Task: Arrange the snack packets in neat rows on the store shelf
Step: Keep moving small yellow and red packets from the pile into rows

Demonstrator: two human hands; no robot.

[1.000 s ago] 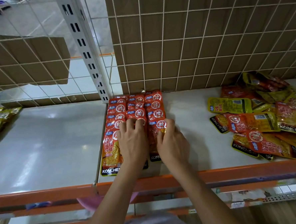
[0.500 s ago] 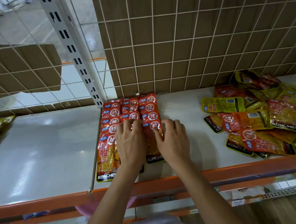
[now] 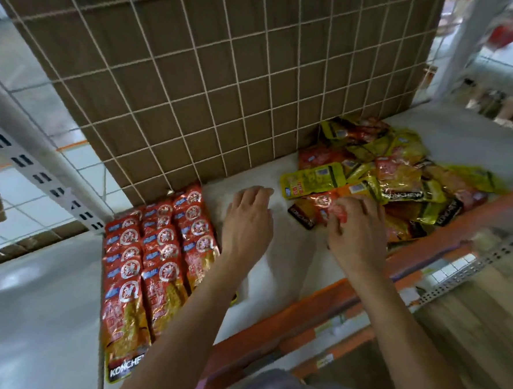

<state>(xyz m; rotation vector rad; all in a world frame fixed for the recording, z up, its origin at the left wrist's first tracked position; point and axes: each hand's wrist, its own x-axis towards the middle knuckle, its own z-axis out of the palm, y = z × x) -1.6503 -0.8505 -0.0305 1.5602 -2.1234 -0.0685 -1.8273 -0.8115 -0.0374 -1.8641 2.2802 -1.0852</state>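
One white shelf [image 3: 287, 256] fills most of what we see, its orange front rail [image 3: 302, 311] running from 6 toward 3 o'clock. Behind it, from 10 through 1 o'clock, a wire grid [image 3: 257, 80] stands in front of brown cardboard [image 3: 142, 76]. At 2 o'clock we see the loose pile [image 3: 400, 179] of snack packets, red, yellow and orange ones lying crosswise over each other near the grid. At 8 o'clock the sorted red packets [image 3: 156, 248] lie in three overlapping rows, side by side and touching, running from the grid toward the front edge, beside the white slotted upright [image 3: 41, 163]. Bare shelf separates these rows from the pile. Our left hand [image 3: 247, 224] hovers palm down over that bare patch near the centre, just at 3 o'clock of the rows, fingers loosely bent and holding nothing; we cannot tell whether the fingertips touch the board. Our right hand [image 3: 355, 230] sits at the pile's 8 o'clock edge, fingers curled around a single red packet [image 3: 323, 203], which lies just at 6 o'clock of a yellow packet [image 3: 313, 179].
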